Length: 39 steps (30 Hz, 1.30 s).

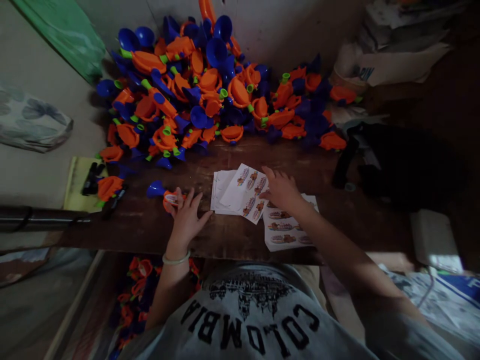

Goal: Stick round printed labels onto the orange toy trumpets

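A small toy horn with an orange body and blue bell [155,189] lies on the table, an oval sticker on its orange part. My left hand [187,220] rests over its near end with fingers spread, touching it without wrapping round it. Toward the middle, a sheet of printed stickers [249,192] lies at a slant over a stack of white sheets [221,187]. At its right edge my right hand [283,191] grips the sheet between thumb and fingers; the fingertips are partly hidden. Below that wrist sits another stack of sticker sheets [281,235].
A large heap of orange and blue toy horns [202,95] fills the back of the table. One more horn [110,188] lies left, near a yellow pad [73,187] and black markers [90,179]. A black bag [408,165] stands right. More toys [138,285] lie below the table edge.
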Each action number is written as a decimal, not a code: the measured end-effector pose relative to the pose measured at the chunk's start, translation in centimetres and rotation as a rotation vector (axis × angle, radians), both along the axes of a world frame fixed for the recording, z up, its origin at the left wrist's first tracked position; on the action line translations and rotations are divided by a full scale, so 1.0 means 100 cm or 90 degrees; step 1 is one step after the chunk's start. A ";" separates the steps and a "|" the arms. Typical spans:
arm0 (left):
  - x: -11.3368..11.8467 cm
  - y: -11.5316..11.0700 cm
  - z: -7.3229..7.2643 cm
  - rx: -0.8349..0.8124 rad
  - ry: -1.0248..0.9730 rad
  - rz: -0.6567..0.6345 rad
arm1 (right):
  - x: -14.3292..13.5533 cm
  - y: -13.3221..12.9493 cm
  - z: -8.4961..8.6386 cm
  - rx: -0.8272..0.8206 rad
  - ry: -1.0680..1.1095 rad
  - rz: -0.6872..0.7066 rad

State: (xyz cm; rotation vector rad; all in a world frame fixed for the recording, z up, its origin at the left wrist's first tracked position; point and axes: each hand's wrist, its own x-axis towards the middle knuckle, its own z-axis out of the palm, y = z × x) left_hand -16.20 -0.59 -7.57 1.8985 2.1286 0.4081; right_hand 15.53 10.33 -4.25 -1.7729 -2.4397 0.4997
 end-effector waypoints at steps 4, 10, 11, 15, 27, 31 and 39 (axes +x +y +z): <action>0.034 0.008 0.006 0.145 -0.340 0.043 | 0.015 0.002 0.001 0.044 0.320 -0.062; 0.099 0.002 0.031 0.035 -1.044 0.084 | 0.003 -0.019 -0.004 0.055 0.781 -0.105; 0.106 0.001 0.037 0.024 -1.082 0.094 | -0.001 -0.024 -0.003 0.070 0.769 -0.107; 0.126 0.004 0.053 0.041 -1.098 0.166 | -0.011 -0.047 0.009 0.277 0.594 -0.129; 0.146 -0.008 0.056 0.049 -1.121 0.265 | -0.030 -0.081 0.023 0.349 0.402 -0.025; 0.147 -0.009 0.059 0.036 -1.158 0.261 | -0.034 -0.083 0.025 0.377 0.452 0.005; 0.146 -0.007 0.056 0.125 -1.114 0.276 | -0.035 -0.083 0.031 0.466 0.481 0.025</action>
